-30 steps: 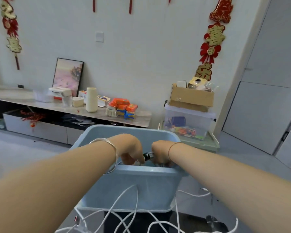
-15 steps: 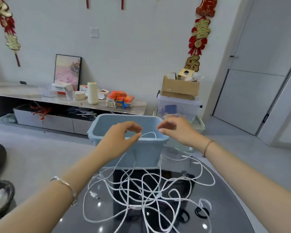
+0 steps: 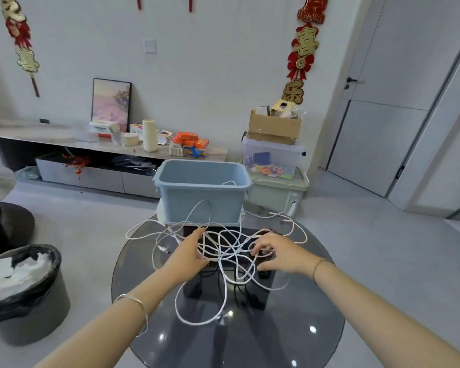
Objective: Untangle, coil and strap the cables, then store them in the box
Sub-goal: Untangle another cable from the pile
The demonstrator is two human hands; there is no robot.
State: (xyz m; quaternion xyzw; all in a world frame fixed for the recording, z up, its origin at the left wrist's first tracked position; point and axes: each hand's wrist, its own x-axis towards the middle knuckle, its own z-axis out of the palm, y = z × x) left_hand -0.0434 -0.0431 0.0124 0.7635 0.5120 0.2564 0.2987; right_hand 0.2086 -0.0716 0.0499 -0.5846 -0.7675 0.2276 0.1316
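Note:
A tangle of white cables [image 3: 223, 251] lies spread over a round dark glass table [image 3: 316, 301], with a few black cables [image 3: 241, 294] beneath it. At the table's far edge stands the light blue box [image 3: 202, 200], and a white cable loop [image 3: 230, 182] shows inside it. One white strand rises against the box's front wall. My left hand [image 3: 189, 251] reaches into the left of the tangle, thumb and fingers apart with strands running between them. My right hand [image 3: 276, 253] hovers over the right of the tangle, fingers spread and arched, tips touching the cables.
A grey bin with a black liner [image 3: 19, 288] stands on the floor at the left. Behind the table are a low shelf with small items [image 3: 149, 144], stacked clear bins under a cardboard box [image 3: 274, 155], and a door [image 3: 383, 102] at the right.
Both hands left the box, rose above its near rim, then dropped back to the tangle on the table. The view pulled back, showing more of the table.

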